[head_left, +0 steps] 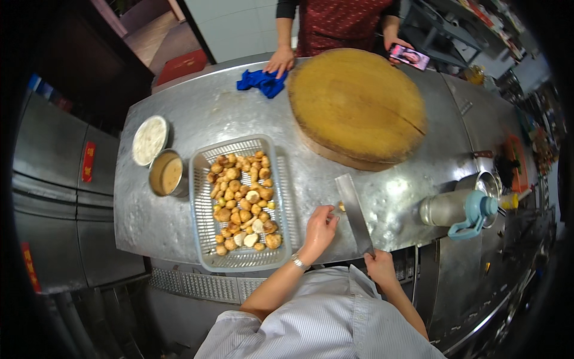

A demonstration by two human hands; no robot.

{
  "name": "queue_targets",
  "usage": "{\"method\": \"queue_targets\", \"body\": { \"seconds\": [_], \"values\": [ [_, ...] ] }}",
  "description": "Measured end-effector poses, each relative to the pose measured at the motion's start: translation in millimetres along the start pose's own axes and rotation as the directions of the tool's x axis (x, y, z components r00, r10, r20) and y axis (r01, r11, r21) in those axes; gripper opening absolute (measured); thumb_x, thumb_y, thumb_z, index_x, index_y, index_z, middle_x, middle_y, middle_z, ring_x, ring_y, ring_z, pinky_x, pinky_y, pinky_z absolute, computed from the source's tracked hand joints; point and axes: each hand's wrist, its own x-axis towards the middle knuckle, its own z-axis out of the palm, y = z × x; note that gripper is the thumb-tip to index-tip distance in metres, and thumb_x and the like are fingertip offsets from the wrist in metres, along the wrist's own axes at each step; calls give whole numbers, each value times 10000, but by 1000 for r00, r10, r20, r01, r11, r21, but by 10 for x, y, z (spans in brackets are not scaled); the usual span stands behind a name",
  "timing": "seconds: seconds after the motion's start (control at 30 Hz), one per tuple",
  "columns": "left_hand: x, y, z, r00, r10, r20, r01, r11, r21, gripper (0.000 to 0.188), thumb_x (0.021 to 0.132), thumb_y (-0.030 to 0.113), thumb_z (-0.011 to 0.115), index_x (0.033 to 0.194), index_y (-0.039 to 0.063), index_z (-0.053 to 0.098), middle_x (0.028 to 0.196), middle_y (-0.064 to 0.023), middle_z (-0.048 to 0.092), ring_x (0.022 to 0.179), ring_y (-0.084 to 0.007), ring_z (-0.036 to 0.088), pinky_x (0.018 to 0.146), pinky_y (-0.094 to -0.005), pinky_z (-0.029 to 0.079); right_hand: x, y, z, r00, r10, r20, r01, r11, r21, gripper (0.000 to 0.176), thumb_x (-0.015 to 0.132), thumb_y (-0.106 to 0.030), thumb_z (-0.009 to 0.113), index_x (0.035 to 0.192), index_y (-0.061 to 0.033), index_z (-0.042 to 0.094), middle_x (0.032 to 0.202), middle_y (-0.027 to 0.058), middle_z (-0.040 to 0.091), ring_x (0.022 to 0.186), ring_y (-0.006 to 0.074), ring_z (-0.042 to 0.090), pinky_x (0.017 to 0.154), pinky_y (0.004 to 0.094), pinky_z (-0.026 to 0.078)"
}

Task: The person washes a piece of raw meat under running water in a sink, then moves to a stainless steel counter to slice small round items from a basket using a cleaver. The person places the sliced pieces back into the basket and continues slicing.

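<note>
My right hand (381, 268) grips the handle of a cleaver (354, 211), whose long steel blade points away from me over the metal table. Just left of the blade is my left hand (321, 229), fingers slightly curled, with nothing visible in it. A small yellowish piece (341, 206) lies between its fingertips and the blade, partly hidden by the blade. Left of my hands, a grey plastic basket (195, 224) holds many small, round, browned pieces of food (245, 204), a few showing pale cut faces.
A thick round wooden chopping block (358, 103) stands beyond the cleaver. Across the table, another person rests a hand on a blue cloth (262, 83) and holds a phone (409, 57). A white bowl (150, 140) and metal pot (167, 174) stand left, a bottle (444, 210) right.
</note>
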Motion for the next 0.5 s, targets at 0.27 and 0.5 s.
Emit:
{"method": "queue_targets", "body": {
  "seconds": [0.27,0.5],
  "values": [
    [444,-367,-1608,942,-74,-329,291,670,683,311,725,211,713,920,-10,612,911,-167,576,865,-316,540,734,-412,435,-17,86,110,992,-117,-38,119,992,37,199,820,-126,550,741,56,561,518,116,544,427,168,552,427,323,428],
    [430,-672,-1603,958,-13,-287,224,658,719,463,670,229,744,1016,16,522,908,-154,543,907,-349,505,801,-428,409,-30,-37,123,982,-183,-48,183,983,-4,199,802,-132,554,769,64,561,564,171,558,491,275,579,478,360,447]
  ]
}}
